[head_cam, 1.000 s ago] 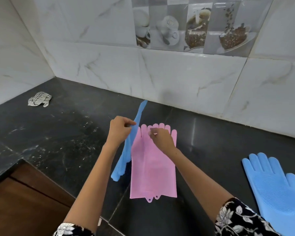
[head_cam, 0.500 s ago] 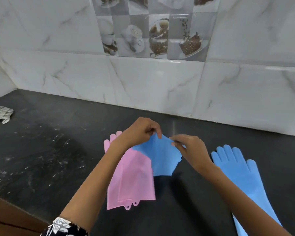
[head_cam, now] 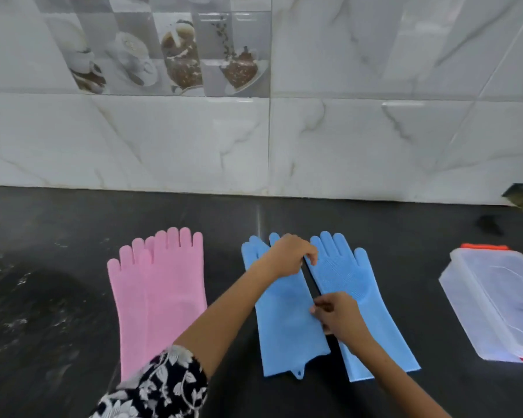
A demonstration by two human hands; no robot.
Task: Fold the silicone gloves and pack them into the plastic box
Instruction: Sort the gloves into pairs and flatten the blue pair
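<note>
Head view: left hand (head_cam: 287, 256) and right hand (head_cam: 338, 316) grip a smooth blue glove (head_cam: 284, 321) (flat), pinching its edge.

— What lies under everything?

— A black stone counter (head_cam: 58, 297), speckled with pale flecks toward its left side.

— And behind the counter?

— A wall of white marbled tiles (head_cam: 375, 140) rising straight from the counter's back edge. Above the counter's left half runs a band of decorative tiles (head_cam: 175, 52) (cups and coffee beans, in grey and brown).

— Anything else?

— A chipped dark spot (head_cam: 517, 194) where wall meets counter, far right.
</note>
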